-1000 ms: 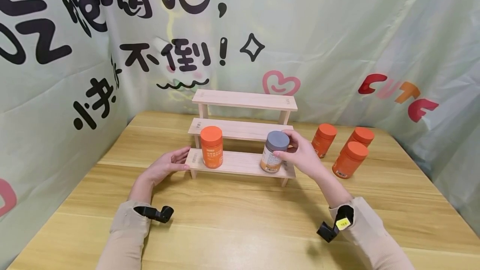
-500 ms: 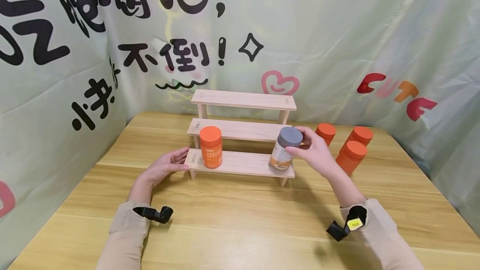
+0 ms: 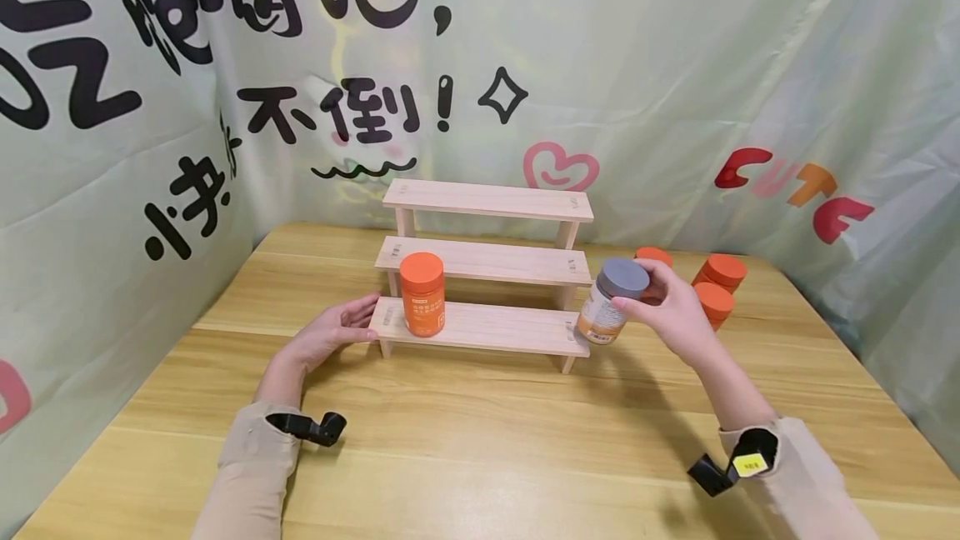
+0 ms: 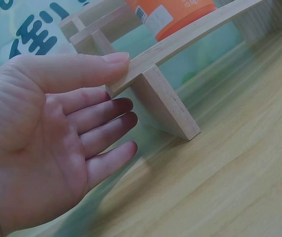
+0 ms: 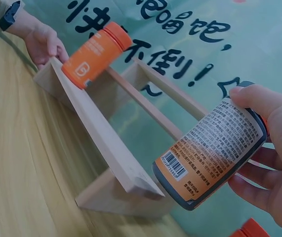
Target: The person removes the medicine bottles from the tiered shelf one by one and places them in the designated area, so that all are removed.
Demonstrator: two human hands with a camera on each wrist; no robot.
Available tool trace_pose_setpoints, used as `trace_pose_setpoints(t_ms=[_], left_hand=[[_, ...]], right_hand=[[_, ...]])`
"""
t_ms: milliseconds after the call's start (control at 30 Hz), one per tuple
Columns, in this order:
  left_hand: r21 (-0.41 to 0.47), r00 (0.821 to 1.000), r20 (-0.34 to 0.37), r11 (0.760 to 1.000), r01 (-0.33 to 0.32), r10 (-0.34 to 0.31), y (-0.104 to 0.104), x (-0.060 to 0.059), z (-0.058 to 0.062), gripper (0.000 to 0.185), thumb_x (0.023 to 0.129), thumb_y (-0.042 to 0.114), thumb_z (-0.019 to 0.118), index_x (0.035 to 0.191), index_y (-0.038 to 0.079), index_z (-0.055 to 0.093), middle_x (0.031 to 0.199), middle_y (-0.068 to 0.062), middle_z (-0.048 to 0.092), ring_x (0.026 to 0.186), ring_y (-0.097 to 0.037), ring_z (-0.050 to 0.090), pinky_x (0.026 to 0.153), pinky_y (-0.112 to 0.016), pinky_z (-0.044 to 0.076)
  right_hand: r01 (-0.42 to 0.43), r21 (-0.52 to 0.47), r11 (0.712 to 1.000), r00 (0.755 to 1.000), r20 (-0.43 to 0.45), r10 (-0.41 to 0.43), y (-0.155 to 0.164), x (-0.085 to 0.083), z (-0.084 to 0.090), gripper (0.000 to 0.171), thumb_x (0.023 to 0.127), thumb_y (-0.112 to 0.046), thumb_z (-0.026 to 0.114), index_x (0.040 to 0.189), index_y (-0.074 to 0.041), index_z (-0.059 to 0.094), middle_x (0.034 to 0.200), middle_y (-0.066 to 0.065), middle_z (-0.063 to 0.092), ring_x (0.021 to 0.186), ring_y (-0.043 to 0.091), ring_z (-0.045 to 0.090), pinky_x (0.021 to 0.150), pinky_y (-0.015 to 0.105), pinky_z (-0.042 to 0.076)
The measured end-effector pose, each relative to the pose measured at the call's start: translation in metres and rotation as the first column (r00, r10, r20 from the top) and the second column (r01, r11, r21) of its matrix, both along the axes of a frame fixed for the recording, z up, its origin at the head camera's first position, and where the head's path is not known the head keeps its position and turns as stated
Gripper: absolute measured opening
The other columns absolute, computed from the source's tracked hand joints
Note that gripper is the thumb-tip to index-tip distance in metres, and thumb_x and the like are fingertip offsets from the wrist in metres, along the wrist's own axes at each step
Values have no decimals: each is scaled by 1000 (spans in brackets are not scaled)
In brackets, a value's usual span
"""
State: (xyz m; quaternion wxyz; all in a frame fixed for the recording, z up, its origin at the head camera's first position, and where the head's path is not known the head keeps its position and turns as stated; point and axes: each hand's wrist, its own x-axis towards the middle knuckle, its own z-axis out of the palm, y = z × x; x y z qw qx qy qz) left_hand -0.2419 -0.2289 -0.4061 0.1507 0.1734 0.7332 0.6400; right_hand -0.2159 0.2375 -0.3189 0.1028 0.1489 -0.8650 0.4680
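Observation:
My right hand [image 3: 671, 312] grips a grey-lidded supplement bottle [image 3: 600, 312], thumb in front and fingers behind. The bottle tilts at the right end of the bottom tier of a three-tier wooden display stand [image 3: 495, 325]. In the right wrist view its printed label and barcode face the camera, and its base appears beside the board's end. An orange supplement bottle [image 3: 423, 300] stands upright on the bottom tier's left part. At that tier's left end, my left hand [image 4: 57, 118] has its thumb against the board's corner, with the other fingers extended loosely below.
Several orange bottles [image 3: 720, 272] stand on the wooden table [image 3: 480, 448] right of the stand, partly hidden by my right hand. A printed cloth [image 3: 660, 65] hangs behind and along both sides of the table.
My right hand has carried the grey-lidded bottle rightward from the bottom tier's right part to its end, tilting it. My left hand and the orange bottle on the stand stay put.

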Motion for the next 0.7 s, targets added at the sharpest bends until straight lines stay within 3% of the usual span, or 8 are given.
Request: trace_pose_setpoints(t_ms=[233, 700], left_hand=[[-7, 1000, -13, 1000, 5, -5, 0, -1, -1, 80, 84, 9, 64, 144, -9, 14, 150, -25, 11, 136, -39, 15, 111, -46, 14], [-23, 1000, -13, 1000, -4, 4, 0, 1, 1, 79, 84, 7, 63, 144, -9, 15, 150, -24, 13, 136, -39, 16, 111, -46, 15]], right_hand=[[37, -17, 999, 999, -37, -38, 19, 9, -1, 53, 83, -11, 70, 128, 2, 44, 102, -17, 56, 89, -4, 57, 71, 11, 49], [145, 15, 989, 989, -16, -145, 52, 26, -13, 51, 84, -12, 68, 125, 4, 43, 100, -17, 52, 86, -7, 53, 68, 8, 47]])
